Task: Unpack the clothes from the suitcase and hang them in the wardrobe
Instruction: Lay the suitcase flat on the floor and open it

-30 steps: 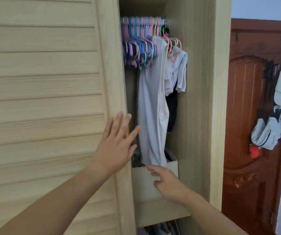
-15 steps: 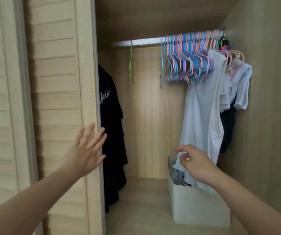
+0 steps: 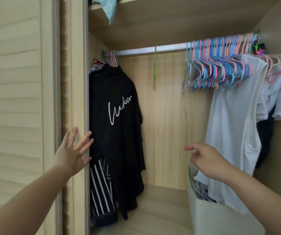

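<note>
The wardrobe stands open, its slatted sliding door (image 3: 17,99) pushed to the left. My left hand (image 3: 73,150) presses flat with spread fingers on the door's edge. My right hand (image 3: 205,160) hovers empty inside the wardrobe, fingers loosely curled, in front of a hanging white top (image 3: 233,124). A metal rail (image 3: 144,50) carries a bunch of several empty pink and blue hangers (image 3: 217,68) on the right. A black shirt with white lettering (image 3: 117,119) hangs at the left, with a black-and-white striped garment (image 3: 100,190) below it. No suitcase is in view.
A white storage box (image 3: 221,217) with crumpled clothes stands on the wardrobe floor at the right. More white and dark garments (image 3: 280,99) hang by the right wall. A green strap (image 3: 154,70) dangles from the rail. Light blue cloth (image 3: 108,7) hangs off the upper shelf.
My left hand has slid the door further left, uncovering the black shirt and striped garment. My right hand has risen from the box's rim and hovers in mid-air.
</note>
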Demonstrator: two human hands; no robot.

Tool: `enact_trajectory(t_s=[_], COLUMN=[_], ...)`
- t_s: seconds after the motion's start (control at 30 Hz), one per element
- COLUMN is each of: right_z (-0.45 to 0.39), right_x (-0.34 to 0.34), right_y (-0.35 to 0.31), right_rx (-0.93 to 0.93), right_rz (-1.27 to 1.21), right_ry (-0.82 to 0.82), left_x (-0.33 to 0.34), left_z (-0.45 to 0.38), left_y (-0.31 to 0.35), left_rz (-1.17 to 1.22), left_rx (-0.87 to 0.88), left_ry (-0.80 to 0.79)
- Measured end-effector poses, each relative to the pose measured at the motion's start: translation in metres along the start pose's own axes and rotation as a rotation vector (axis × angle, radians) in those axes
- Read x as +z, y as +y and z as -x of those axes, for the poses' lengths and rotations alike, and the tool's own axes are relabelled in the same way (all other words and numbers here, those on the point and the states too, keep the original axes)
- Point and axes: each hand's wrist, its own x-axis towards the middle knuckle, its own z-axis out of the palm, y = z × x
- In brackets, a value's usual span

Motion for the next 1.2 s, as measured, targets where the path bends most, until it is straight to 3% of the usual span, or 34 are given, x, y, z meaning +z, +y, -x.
enact_trajectory(t_s=[0.3,0.43,0.57,0.7,0.83,1.03,1.2], right_z=[-0.024,-0.064,-0.116,-0.165,-0.212,-0.268,-0.29], right_x=[-0.012,-0.027,-0.035,-0.04,-0.043,-0.04,-0.033], right_y=[-0.037,-0.082,-0.144,-0.202,-0.235,-0.238,-0.233], right_rx=[-0.049,-0.108,-0.166,-0.076,0.086,0.352,0.416], right_rz=[0.078,0.123,0.148,0.164,0.005,-0.292,-0.466], right_ry=[0.02,0.2,0.386,0.52,0.522,0.391,0.293], left_x=[-0.009,-0.031,-0.046,-0.065,-0.055,-0.041,-0.033], left_z=[0.007,-0.015,-0.077,-0.14,-0.168,-0.174,-0.177], left_y=[-0.002,-0.026,-0.067,-0.094,-0.102,-0.106,-0.107], left_rz=[0.15,0.274,0.394,0.686,0.836,0.883,0.916], left_rx=[0.083,0.129,-0.034,-0.175,-0.135,-0.057,-0.043], left_ry=[-0.068,0.249,0.446,0.614,0.721,0.812,0.869])
